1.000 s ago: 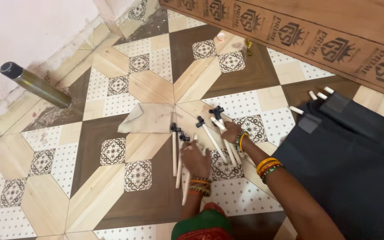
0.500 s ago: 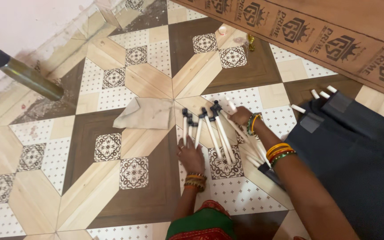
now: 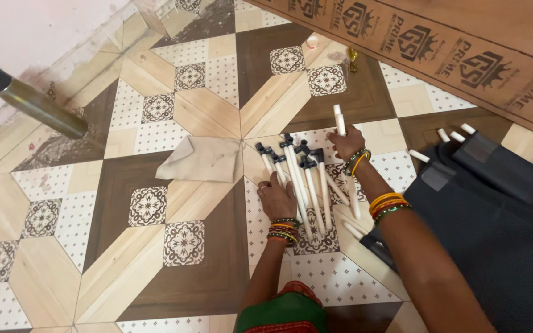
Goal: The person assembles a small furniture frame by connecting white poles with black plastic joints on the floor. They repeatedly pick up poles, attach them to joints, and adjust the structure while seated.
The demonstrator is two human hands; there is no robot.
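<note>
- The white sticks with black caps [image 3: 306,185] lie in a row on the patterned floor [image 3: 174,290], at the centre of the frame.
- The left hand [image 3: 277,196] lies flat on the row's left end, fingers spread, clasping nothing.
- The right hand [image 3: 345,143] is raised at the row's upper right, its grip closed on one white stick [image 3: 338,119].
- A dark bag [image 3: 495,209] at right has white sticks poking from its top.
- Half a second ago, the right hand lay lower among the sticks.
</note>
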